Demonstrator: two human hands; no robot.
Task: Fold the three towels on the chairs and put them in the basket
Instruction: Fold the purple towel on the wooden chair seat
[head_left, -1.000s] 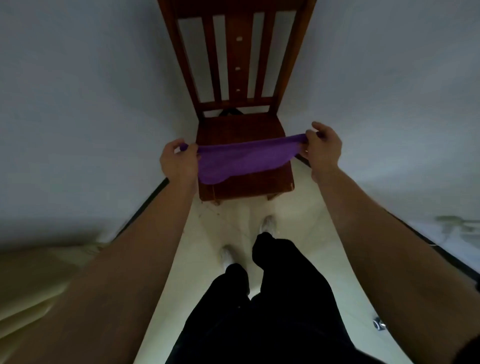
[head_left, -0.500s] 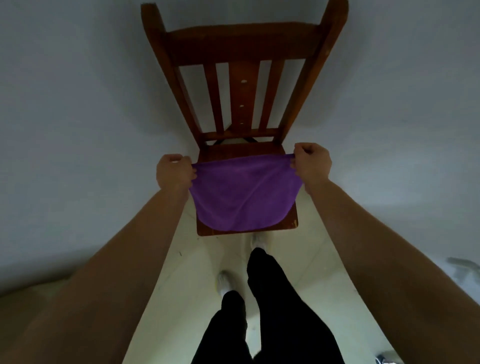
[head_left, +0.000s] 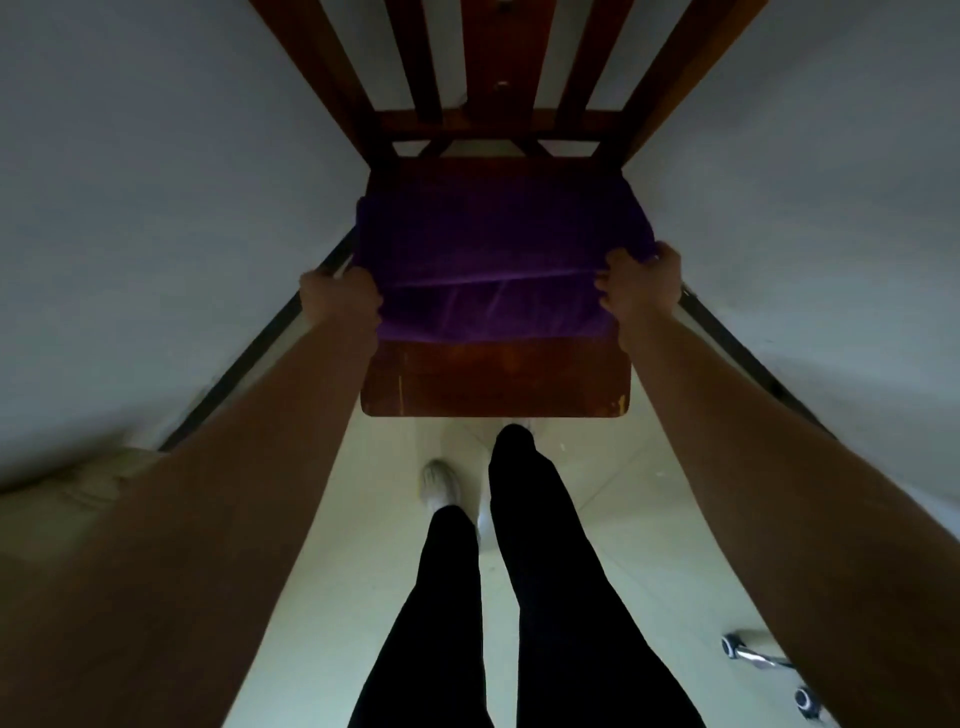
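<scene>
Head view — purple towel (head_left: 493, 260) lies spread over the rear and middle of the wooden chair (head_left: 493, 379) seat, its far edge close to the base of the backrest slats. A crease or folded edge runs across the cloth from side to side, roughly level with the hands. Front strip of the seat is bare wood, uncovered.

Left hand (head_left: 340, 296) sits at the towel's left edge, fingers curled shut on the cloth at that side. Right hand (head_left: 639, 288) sits at the right edge, fingers likewise bunched and closed on the fabric, a little purple showing past the knuckles. Both forearms reach forward from the lower corners, one on each side of the seat.

Below the seat — the person's legs in dark trousers (head_left: 545, 571) and a light shoe (head_left: 440, 483) on the pale floor (head_left: 649, 493). Chair backs onto a grey wall (head_left: 156, 208). Castor wheels (head_left: 731, 646) of some other item show at lower right.
</scene>
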